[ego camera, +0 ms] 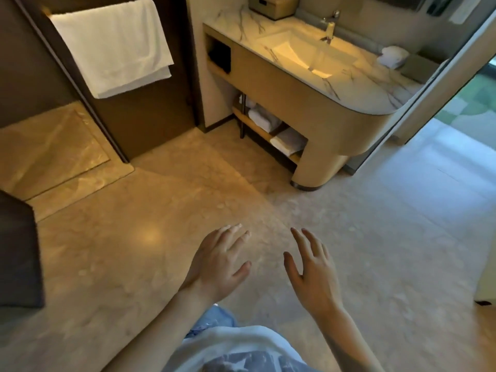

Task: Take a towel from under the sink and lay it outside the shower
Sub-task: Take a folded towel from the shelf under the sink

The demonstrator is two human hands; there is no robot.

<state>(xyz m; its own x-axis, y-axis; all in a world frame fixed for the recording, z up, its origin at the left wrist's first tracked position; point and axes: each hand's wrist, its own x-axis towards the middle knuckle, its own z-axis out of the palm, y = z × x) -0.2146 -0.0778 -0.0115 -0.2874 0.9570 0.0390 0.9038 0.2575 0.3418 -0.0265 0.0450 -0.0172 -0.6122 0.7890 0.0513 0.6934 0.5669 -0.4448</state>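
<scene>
Both hands empty, fingers spread: left hand [220, 264] and right hand [314, 275] hover side by side over bare floor [120, 251], well short of the vanity [316, 108]. Step in hand looks like the approach; best to crouch low and take one whole fold with both palms. Folded towel [288, 143] lies flat on the open shelf [255, 124] under the sink [303, 53], long axis apparently along the shelf, folded edge facing out toward the floor.

Floor [166, 264]: glossy beige stone, warm glare on the left.
Vanity [330, 130]: far right, rounded tan cabinet, marble top.
Wall [24, 63]: dark brown, far left.
Doorway [467, 108]: right, daylight.
</scene>
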